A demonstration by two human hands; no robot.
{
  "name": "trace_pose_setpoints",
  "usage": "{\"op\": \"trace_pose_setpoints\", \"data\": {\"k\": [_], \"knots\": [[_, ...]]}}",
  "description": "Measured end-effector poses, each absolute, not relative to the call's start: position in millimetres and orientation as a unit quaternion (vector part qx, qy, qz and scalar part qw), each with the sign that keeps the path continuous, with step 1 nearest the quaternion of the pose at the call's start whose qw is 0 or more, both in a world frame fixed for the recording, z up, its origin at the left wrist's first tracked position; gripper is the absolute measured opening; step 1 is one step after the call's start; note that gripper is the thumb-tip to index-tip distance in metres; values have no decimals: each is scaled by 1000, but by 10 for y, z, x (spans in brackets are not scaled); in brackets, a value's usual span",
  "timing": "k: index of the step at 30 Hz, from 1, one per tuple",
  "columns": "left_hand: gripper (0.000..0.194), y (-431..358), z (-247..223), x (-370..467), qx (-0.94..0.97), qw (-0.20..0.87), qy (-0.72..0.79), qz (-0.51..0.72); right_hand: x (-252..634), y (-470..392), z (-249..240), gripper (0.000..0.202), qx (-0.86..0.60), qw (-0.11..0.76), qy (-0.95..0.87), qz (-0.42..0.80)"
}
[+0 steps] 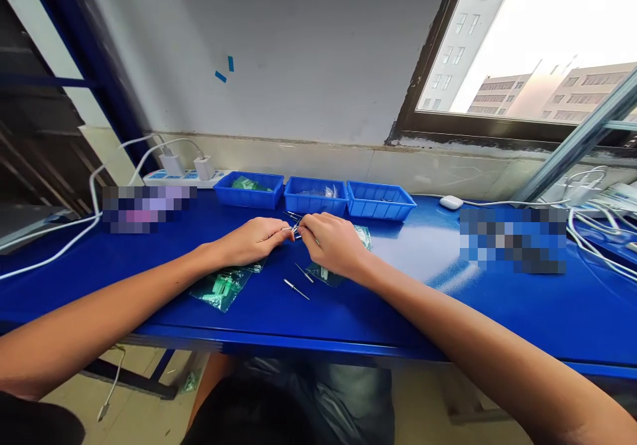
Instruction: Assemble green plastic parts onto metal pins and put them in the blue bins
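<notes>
My left hand (263,241) and my right hand (334,243) meet over the middle of the blue table (378,325). The fingertips of both are pinched on small shiny metal pieces (294,229), too small to make out fully. Just below my hands lie two thin metal pins, each thicker at one end, one nearer (296,289) and one farther (304,273). A clear plastic bag with green and white contents (221,289) rests under my left wrist. Another small bag (326,274) is partly hidden beneath my right hand.
Three blue bins, left (249,197), middle (315,203) and right (382,210), stand in a row behind my hands. A power strip (186,178) with chargers sits back left. To the right are a white case (450,202), white cables (597,236) and a slanted metal post (572,136).
</notes>
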State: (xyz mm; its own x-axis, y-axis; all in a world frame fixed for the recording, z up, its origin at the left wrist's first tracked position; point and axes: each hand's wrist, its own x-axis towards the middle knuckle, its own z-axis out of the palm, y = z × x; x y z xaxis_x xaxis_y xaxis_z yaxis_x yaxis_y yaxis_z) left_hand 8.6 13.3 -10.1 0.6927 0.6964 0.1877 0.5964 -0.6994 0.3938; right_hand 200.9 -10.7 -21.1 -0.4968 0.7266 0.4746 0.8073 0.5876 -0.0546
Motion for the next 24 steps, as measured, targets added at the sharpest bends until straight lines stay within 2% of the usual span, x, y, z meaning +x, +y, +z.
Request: {"op": "trace_pose_setpoints", "data": {"k": [8, 10, 13, 15, 18, 24], "knots": [[38, 105, -94, 87, 905, 150, 360, 169, 2026, -90, -219, 22, -446, 240, -856, -105], [32, 80, -79, 98, 894, 147, 371, 201, 2023, -86, -216, 24, -450, 235, -855, -104], [36, 46, -52, 114, 865, 136, 396, 277, 2021, -85, -210, 25, -451, 233, -855, -105], [28, 36, -39, 119, 855, 123, 403, 303, 2022, -86, -206, 25, -453, 234, -854, -105], [19, 44, -37, 117, 858, 101, 399, 308, 2024, -93, -204, 25, -460, 233, -850, -103], [20, 74, -67, 98, 865, 93, 395, 294, 2024, -104, -206, 22, -455, 253, -849, -92]]}}
